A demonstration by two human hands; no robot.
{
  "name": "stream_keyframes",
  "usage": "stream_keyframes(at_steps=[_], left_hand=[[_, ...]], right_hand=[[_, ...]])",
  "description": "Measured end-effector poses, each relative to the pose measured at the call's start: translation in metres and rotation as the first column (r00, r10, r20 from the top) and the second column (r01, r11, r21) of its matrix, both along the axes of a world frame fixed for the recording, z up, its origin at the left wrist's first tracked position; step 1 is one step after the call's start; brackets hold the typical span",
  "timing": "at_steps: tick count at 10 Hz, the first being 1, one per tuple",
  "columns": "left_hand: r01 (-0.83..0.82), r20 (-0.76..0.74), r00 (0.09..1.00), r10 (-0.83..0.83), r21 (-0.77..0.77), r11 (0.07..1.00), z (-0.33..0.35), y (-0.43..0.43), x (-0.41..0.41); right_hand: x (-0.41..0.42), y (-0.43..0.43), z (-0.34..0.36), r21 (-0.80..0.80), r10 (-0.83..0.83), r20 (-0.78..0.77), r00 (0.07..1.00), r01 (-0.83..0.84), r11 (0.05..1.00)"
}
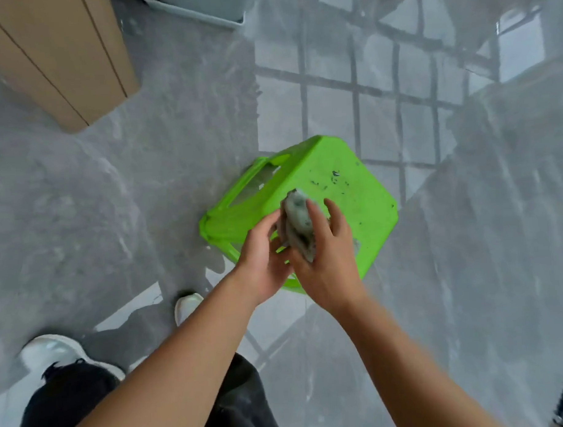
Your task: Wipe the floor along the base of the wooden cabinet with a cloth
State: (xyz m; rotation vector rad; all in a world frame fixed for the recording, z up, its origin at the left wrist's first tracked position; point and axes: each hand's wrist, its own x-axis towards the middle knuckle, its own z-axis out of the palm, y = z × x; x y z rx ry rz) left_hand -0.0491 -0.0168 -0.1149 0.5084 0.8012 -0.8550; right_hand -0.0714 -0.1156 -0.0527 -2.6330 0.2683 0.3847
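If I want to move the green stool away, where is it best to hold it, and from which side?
Grip the slot-like opening in the side panel of the green stool, at its upper left, coming from the left. That side faces bare floor, and the cutout gives fingers an edge to hook. The top is flat and smooth, and both hands are busy with the cloth, so free one first.

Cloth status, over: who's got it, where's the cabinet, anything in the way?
Both hands, left and right, gripping bunched cloth. Wooden cabinet far left, base not yet wiped. Green stool directly under the hands.
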Motion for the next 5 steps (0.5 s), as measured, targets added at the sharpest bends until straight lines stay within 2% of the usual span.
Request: stream_keyframes(at_steps=[1, 2, 3, 4, 5], left_hand=[[-0.032, 0.019, 0.999, 0.030, 0.133, 0.991, -0.001, -0.011, 0.014], [0.017, 0.046, 0.998, -0.032, 0.285, 0.958, -0.013, 0.005, 0.010], [0.086, 0.045, 0.993, -0.110, 0.371, 0.925, -0.014, 0.028, -0.004], [0.207, -0.058, 0.978, -0.199, 0.344, 0.916, 0.014, 0.036, -0.024], [0.387, -0.055, 0.914, -0.403, 0.423, 0.819, 0.059, 0.046, -0.025]], right_hand=[[-0.003, -0.014, -0.025, 0.054, 0.095, -0.118, 0.988, -0.089, 0.995], [-0.004, -0.020, -0.055, 0.090, 0.212, -0.357, 0.910, -0.193, 0.977], [0.000, -0.024, -0.071, 0.061, 0.230, -0.441, 0.868, -0.227, 0.972], [0.017, -0.015, -0.056, 0.045, 0.189, -0.570, 0.800, -0.199, 0.979], [0.045, -0.004, -0.013, -0.043, 0.175, -0.534, 0.827, -0.233, 0.971]])
